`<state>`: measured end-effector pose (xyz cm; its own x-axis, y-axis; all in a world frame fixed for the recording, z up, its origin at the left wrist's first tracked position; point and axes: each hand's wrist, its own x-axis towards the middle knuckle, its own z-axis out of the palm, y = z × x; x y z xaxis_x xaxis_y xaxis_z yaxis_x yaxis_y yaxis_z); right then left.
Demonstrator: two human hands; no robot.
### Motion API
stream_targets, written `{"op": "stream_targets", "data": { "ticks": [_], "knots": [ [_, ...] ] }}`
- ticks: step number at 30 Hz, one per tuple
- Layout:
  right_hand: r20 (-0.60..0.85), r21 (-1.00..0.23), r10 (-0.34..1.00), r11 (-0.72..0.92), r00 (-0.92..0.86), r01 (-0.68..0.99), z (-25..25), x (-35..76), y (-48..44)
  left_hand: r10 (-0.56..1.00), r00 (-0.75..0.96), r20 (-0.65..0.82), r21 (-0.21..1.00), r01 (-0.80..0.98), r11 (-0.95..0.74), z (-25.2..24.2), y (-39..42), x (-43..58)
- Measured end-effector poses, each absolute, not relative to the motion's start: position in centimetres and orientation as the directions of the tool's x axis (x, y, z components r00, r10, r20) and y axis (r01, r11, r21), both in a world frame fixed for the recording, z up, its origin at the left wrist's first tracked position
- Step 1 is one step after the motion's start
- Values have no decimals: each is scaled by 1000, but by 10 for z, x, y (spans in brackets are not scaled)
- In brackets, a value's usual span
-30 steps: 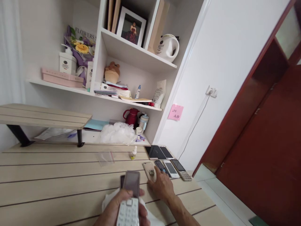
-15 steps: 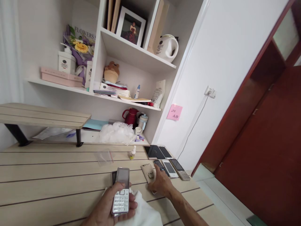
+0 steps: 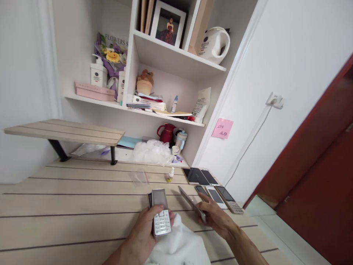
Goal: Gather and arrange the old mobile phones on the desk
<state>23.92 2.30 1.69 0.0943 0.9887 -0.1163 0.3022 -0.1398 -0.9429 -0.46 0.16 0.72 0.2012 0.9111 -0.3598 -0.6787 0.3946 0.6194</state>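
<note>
My left hand (image 3: 146,226) is wrapped round a silver keypad phone (image 3: 162,222), thumb on its front; a darker phone (image 3: 149,199) shows behind it in the same grip. Under that hand lies a white cloth (image 3: 180,239). My right hand (image 3: 213,217) grips the lower end of a thin smartphone (image 3: 190,200), which is tilted up on its edge above the table. Just beyond those fingers sit a small dark phone (image 3: 201,190), a white phone (image 3: 216,197) and a gold keypad phone (image 3: 229,200) side by side.
Behind them lie several smartphones (image 3: 200,176). A small spray bottle (image 3: 170,175) and a clear plastic bag (image 3: 140,178) are on the slatted table (image 3: 82,206). A raised wooden stand (image 3: 68,131) occupies the left, below a white shelf unit (image 3: 176,59).
My right hand has taken hold of the gold smartphone that lay flat and tipped it up off the table. My left hand still holds its phones. The view has shifted.
</note>
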Motion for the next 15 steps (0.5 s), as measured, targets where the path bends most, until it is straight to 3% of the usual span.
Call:
{"op": "stream_targets", "data": {
  "ticks": [4,7,11,15],
  "knots": [
    [-186,-982,980,-187,-75,-13,29,200,8,937,168,-306,640,-693,333,8,3,-2],
    [-156,-973,975,-179,-161,-143,37,160,4,959,112,-261,658,-706,262,10,6,-9],
    [-93,-977,976,-128,-199,-168,48,110,13,973,-32,-230,719,-679,147,17,21,-31],
    [-4,-998,965,-19,-261,-56,53,62,30,968,-151,-199,781,-622,63,25,36,-63]
  ]
}}
